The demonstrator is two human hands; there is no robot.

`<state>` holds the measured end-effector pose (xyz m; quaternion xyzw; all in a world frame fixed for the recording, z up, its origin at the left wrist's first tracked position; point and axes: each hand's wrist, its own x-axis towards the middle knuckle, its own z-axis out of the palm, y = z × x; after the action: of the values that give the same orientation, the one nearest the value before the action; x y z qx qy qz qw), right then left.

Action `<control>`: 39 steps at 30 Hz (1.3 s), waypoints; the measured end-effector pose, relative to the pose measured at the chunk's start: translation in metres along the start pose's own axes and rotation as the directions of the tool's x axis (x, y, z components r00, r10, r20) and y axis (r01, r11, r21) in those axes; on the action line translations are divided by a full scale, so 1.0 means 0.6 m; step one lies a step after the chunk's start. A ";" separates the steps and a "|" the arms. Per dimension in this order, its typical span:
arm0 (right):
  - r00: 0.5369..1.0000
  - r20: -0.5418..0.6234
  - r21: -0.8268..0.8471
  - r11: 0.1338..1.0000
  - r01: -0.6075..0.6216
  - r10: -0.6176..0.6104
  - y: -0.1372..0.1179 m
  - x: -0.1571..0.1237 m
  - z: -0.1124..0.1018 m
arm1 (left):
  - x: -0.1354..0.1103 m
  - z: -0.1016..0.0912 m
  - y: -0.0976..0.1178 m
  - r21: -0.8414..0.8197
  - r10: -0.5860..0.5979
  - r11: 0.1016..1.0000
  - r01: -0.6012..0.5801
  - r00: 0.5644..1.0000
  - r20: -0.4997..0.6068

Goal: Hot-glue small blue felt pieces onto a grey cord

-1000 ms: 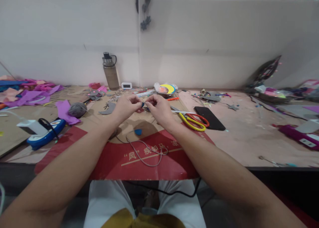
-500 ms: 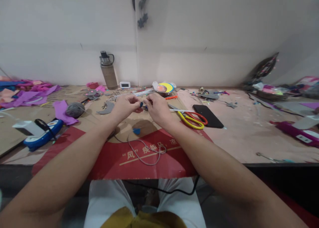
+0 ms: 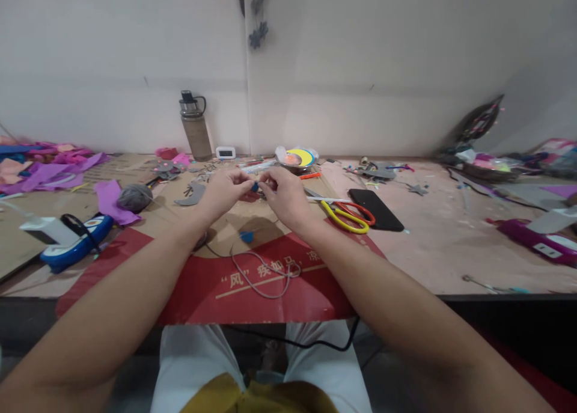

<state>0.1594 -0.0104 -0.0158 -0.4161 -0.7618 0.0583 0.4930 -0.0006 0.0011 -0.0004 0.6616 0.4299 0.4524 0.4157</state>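
A small blue piece, perhaps felt, is pinched in the fingertips of my left hand. My right hand meets it from the other side, its thumb and fingers pressed together at the piece's edge; whether they grip the piece itself or something finer is too small to tell. Below the hands, another blue piece lies on the cardboard. A loop of thin grey cord rests on the red printed part of the cardboard.
Scissors with red and yellow handles lie beside a black phone at right. Grey yarn, a grey crescent and a blue glue gun or power strip-like device are at left. A bottle stands behind.
The blue piece between my fingertips shows more of its face now. My right fingers have shifted slightly left, closer to my left hand. Other things lie as before.
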 end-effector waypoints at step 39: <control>0.995 0.036 -0.105 0.990 -0.089 0.093 -0.001 0.005 0.001 | -0.006 0.004 0.006 0.155 0.090 0.984 -0.087 0.996 -0.009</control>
<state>0.1581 -0.0087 -0.0139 -0.4741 -0.7540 0.0498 0.4519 0.0015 -0.0037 0.0016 0.7066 0.4373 0.4410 0.3391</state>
